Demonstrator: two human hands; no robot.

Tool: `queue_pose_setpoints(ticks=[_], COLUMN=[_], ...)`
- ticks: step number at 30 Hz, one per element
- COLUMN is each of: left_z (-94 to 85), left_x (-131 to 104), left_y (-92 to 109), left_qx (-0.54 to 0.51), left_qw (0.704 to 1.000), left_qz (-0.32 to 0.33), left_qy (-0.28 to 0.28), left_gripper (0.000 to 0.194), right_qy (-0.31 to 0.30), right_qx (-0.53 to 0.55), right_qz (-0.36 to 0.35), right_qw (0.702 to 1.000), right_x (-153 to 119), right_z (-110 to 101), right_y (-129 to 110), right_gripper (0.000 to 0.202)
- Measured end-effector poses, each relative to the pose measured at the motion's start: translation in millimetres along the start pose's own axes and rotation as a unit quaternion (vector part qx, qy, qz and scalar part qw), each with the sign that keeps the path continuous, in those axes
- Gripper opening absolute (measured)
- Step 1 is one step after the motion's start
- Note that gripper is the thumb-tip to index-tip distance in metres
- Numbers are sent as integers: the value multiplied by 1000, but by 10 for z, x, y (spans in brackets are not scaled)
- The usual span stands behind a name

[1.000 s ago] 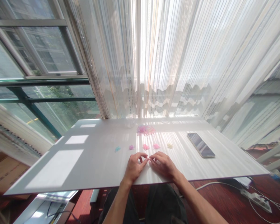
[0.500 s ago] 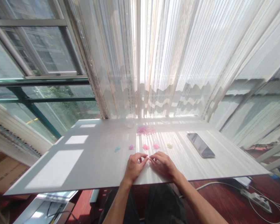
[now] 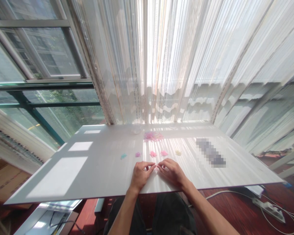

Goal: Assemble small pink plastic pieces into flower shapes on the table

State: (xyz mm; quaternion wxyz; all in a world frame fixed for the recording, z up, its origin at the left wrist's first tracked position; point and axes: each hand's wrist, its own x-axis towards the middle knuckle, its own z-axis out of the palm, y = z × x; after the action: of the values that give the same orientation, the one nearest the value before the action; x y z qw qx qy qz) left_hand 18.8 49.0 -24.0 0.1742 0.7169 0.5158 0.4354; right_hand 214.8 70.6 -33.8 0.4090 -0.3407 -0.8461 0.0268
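Near the front edge of the white table, my left hand and my right hand meet fingertip to fingertip. Both are closed in a pinch; whatever is between the fingers is too small to make out. Just beyond them lies a row of small piles of tiny pieces: a teal pile, a purple pile, a red-pink pile, a pink pile and a pale yellow pile. Farther back spreads a larger mixed pink and purple heap.
A blurred-out dark oblong object lies at the right of the table. Behind the heap sits a clear, round dish-like thing. Sheer curtains hang along the back edge. On the floor at right are a power strip and cables.
My hands hold nearly the same pinched pose, with only a slight shift of the fingers. The curtain at right has swayed a little. The piles have not moved.
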Motion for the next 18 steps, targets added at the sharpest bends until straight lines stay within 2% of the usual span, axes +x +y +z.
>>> queue_pose_setpoints(ticks=[18], left_z=[-16], left_x=[-3], left_y=[32], left_qx=[9], left_qw=[1000], left_qz=[-9], left_qy=[-20], left_gripper=[17], right_qy=[-13], right_qx=[-9], right_qz=[18], right_qw=[1000], right_x=[-15], right_z=[-5], right_y=[9], right_gripper=[14])
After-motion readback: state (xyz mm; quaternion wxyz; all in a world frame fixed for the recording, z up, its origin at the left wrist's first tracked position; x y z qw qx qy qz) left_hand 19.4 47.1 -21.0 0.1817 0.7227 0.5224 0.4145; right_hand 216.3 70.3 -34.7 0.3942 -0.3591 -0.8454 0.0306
